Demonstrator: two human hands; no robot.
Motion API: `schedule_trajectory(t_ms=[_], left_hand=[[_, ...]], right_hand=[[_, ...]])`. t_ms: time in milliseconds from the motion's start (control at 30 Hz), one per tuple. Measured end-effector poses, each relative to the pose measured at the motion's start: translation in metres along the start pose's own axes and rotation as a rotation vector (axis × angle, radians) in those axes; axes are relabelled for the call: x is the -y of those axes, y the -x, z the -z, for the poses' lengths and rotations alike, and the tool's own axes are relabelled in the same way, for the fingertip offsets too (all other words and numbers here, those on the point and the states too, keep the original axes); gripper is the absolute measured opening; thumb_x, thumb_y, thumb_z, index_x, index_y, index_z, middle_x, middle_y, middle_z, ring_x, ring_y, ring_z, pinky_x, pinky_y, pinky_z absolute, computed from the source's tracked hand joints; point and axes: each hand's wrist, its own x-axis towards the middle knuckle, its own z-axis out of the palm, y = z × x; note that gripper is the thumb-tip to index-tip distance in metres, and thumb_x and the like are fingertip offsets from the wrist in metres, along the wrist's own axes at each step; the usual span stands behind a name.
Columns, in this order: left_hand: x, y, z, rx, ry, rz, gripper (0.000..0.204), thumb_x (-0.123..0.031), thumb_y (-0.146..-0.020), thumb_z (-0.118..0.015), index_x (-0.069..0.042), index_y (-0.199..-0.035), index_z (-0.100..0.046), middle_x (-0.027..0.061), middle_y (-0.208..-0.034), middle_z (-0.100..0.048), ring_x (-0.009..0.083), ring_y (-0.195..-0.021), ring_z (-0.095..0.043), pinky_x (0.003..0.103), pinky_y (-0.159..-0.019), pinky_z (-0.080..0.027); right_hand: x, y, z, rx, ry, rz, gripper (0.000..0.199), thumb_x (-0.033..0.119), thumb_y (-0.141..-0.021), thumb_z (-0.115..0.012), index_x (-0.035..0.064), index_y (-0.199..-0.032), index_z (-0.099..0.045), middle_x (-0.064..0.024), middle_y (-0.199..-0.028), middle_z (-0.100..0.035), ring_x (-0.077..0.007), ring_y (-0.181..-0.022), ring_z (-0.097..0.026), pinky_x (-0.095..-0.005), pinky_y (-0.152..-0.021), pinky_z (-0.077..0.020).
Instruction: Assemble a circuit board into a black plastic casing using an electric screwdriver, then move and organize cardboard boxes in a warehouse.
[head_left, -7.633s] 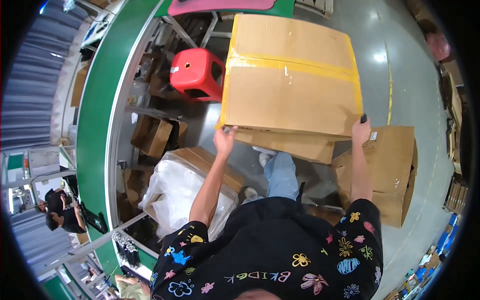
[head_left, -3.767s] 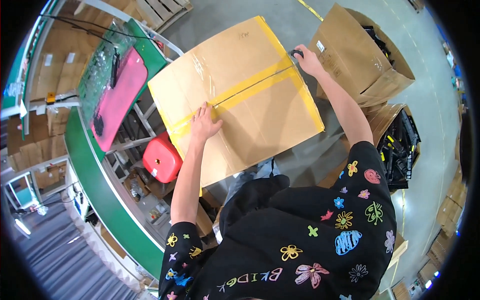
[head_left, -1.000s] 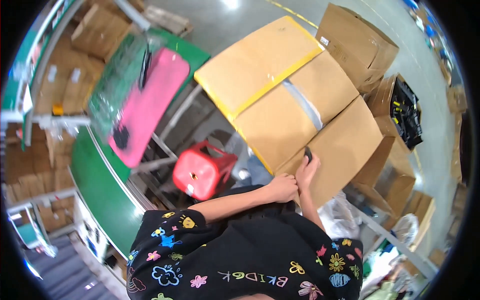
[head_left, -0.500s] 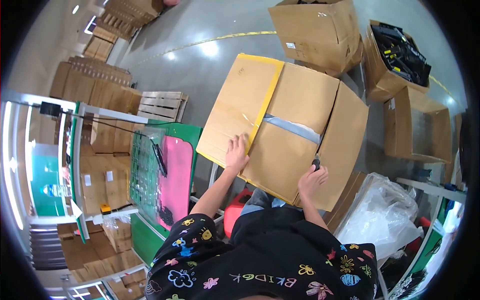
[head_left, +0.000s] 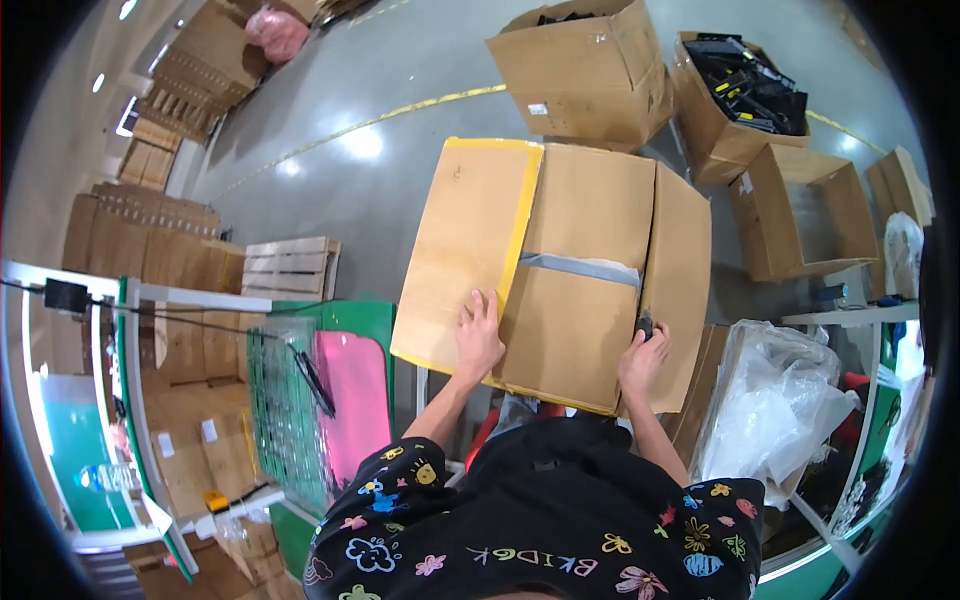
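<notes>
A large brown cardboard carton [head_left: 590, 215] lies flattened in front of me, with yellow tape along its left panel and bottom edge. A torn grey tape strip [head_left: 580, 268] crosses its middle panels. My left hand [head_left: 480, 335] rests on the left panel beside the yellow tape, fingers spread and holding nothing. Near the seam of the right-hand panel, my right hand [head_left: 644, 362] is closed around a black-handled box cutter [head_left: 645, 327]. The cutter's tip is at the seam; its blade is too small to make out.
A pink sheet [head_left: 355, 400] and clear plastic lie on a green surface at left. Clear plastic wrap [head_left: 765, 410] is heaped at right. Beyond stand a tall carton [head_left: 585, 85], a carton of black parts [head_left: 705, 145] and an open carton [head_left: 765, 225]. A pallet [head_left: 288, 268] lies at left.
The view has shifted, and the flattened carton appears turned more upright. My left hand stays on the left panel. My right hand stays by the right seam with the box cutter.
</notes>
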Motion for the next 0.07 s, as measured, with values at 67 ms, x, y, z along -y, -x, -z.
schedule_trajectory(t_ms=[67], left_hand=[[0.007, -0.005, 0.0092, 0.077, 0.059, -0.016, 0.081, -0.002, -0.061, -0.063, -0.004, -0.136, -0.034, 0.0264, -0.135, -0.036, 0.0527, -0.112, -0.046, 0.057, -0.083, -0.048]], right_hand=[[0.0033, 0.0007, -0.0031, 0.052, -0.019, -0.07, 0.03, 0.018, -0.087, -0.057, -0.0019, -0.105, -0.044, -0.021, -0.128, -0.04, -0.0396, -0.12, -0.035, -0.0503, -0.095, -0.0302]])
